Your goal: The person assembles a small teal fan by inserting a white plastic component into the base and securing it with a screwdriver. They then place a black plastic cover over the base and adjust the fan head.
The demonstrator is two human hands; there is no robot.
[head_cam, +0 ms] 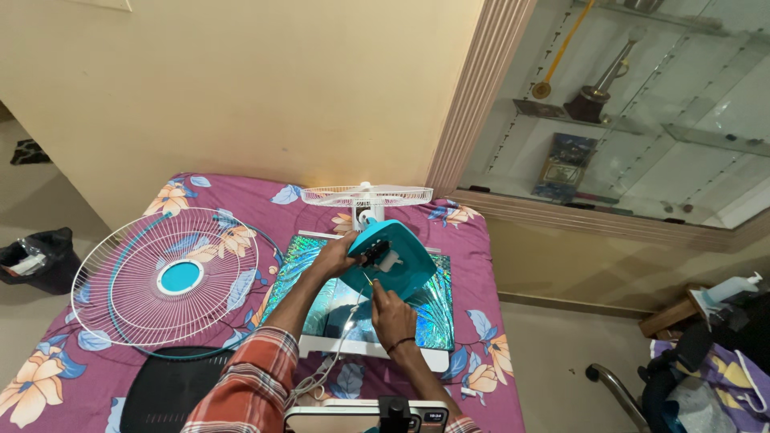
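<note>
The left hand (pixel 335 255) grips the left edge of a teal fan base (pixel 391 258), fingers closed round it, holding it tilted up. The right hand (pixel 391 313) sits just below the base, fingers pinched on a thin tool whose tip meets the underside; the tool is too small to make out. Beyond both hands stands the rear fan guard (pixel 366 195). Well left of the left hand lies the front guard (pixel 164 277).

A floral purple bed (pixel 481 240) carries a white fan grille (pixel 164 277) and shiny board (pixel 429 309).
</note>
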